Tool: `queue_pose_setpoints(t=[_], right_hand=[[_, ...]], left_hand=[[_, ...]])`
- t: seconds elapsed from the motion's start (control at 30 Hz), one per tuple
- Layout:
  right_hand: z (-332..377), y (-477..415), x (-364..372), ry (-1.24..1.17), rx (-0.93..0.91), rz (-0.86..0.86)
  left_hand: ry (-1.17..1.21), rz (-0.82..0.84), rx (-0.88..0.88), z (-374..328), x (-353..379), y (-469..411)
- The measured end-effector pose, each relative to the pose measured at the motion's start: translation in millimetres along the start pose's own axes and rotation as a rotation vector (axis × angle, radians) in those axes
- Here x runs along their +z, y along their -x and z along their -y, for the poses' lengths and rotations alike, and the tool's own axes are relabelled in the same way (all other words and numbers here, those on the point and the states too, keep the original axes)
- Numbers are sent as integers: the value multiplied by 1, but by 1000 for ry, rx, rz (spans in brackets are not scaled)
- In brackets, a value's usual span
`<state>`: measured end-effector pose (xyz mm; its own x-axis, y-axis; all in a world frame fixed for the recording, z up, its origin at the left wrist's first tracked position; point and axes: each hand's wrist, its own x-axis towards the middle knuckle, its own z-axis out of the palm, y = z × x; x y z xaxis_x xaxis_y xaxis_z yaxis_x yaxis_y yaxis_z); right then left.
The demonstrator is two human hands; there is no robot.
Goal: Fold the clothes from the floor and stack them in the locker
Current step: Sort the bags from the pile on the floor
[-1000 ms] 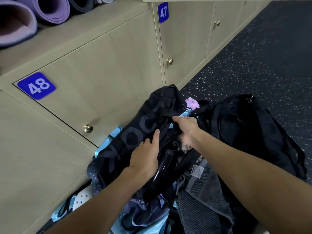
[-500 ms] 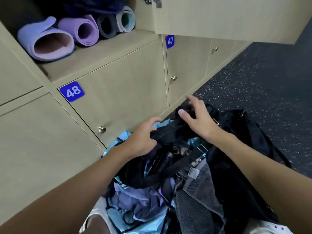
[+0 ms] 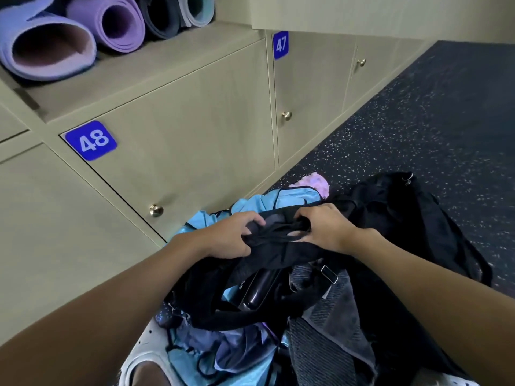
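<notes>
A heap of clothes lies on the dark floor in front of the lockers. On top is a black garment, bunched up between both hands. My left hand grips its left end with curled fingers. My right hand pinches its upper edge a little to the right. Under it lie a light blue garment, a purple garment and a grey towel. The open locker shelf runs above door 48.
Rolled yoga mats fill the shelf's left part. A dark bottle lies in the heap. A black bag sits to the right on the speckled floor. An open locker door hangs overhead. Locker door 48 is closed.
Both hands drew closer together on the black garment and gathered it into a bunch. The view dropped slightly, so the shelf sits higher in the frame.
</notes>
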<state>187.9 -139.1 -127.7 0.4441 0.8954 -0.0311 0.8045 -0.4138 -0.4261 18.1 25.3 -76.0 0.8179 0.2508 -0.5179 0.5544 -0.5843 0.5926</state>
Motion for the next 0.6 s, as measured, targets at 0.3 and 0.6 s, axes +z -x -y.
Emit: queue_pose_setpoints(t=[0.3,0.6], right_hand=[[-10,-49,11,-256,92,227],[-9,-62,3,-350,12,216]], left_hand=[[-754,77,-123,-11,4,-24],[-352,57,-184,24,-14,-61]])
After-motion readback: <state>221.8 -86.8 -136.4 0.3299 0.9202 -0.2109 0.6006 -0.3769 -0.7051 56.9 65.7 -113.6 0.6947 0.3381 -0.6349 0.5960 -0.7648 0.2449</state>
